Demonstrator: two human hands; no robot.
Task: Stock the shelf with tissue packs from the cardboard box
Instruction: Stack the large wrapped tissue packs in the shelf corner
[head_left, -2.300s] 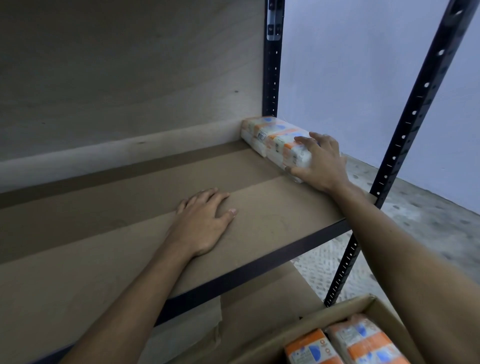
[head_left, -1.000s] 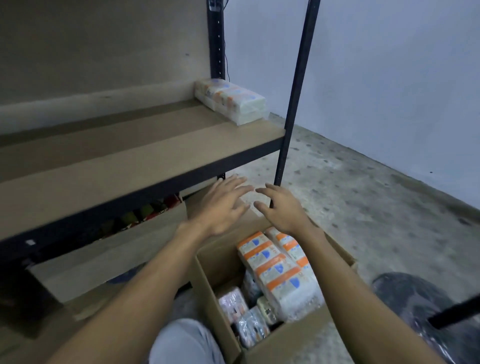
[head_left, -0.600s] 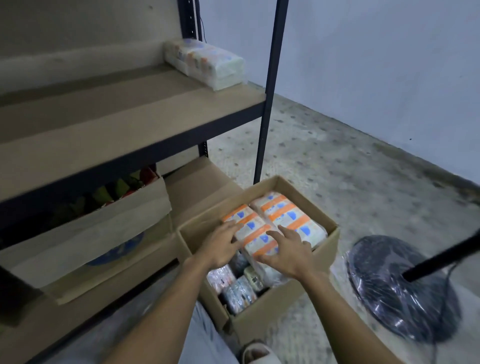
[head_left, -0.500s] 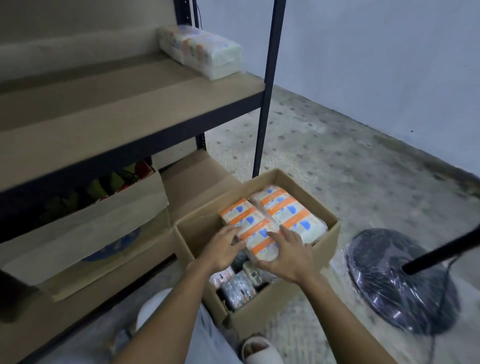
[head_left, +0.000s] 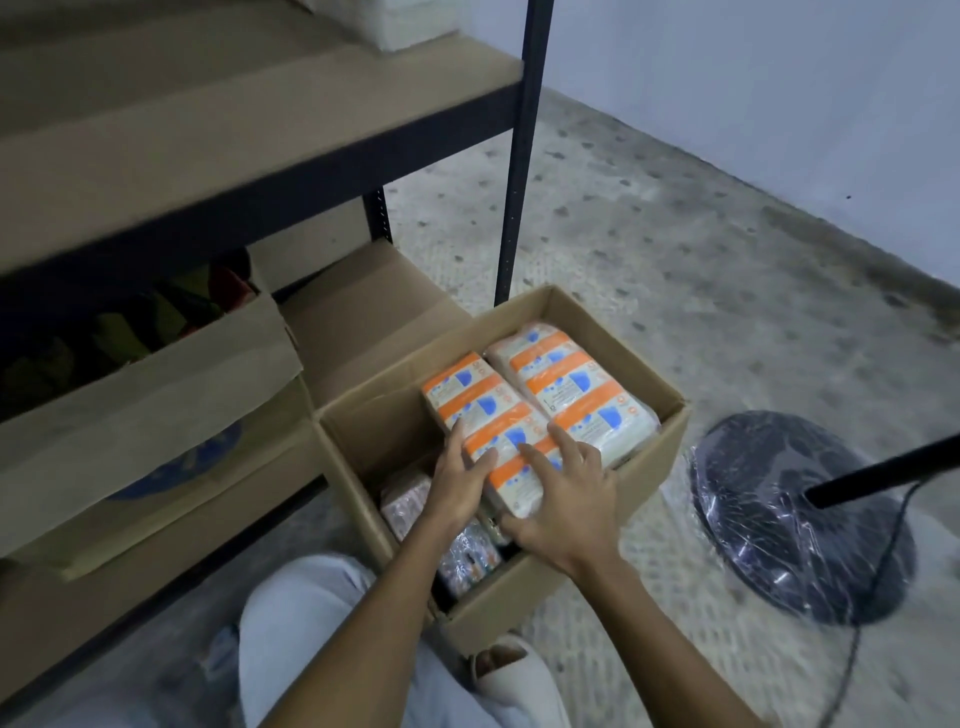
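An open cardboard box (head_left: 657, 452) stands on the floor in front of my knees. Two orange-and-white tissue packs lie side by side in it: a left pack (head_left: 480, 410) and a right pack (head_left: 569, 384). My left hand (head_left: 460, 486) presses against the left pack's left side. My right hand (head_left: 563, 506) lies over its near end, fingers spread on top and thumb under the edge. The pack still rests in the box. The brown shelf board (head_left: 234, 109) is above left, with the bottom of a stocked tissue pack (head_left: 400, 28) at the top edge.
Smaller wrapped packets (head_left: 462, 551) lie low in the box under my wrists. A black shelf post (head_left: 517, 156) rises just behind the box. A plastic-wrapped fan base (head_left: 795, 514) and its pole sit on the floor to the right. Open cartons (head_left: 140, 410) fill the lower shelf.
Both hands left the shelf, came down to the box and closed in on the left tissue pack. My view tilted down and nearer to the box.
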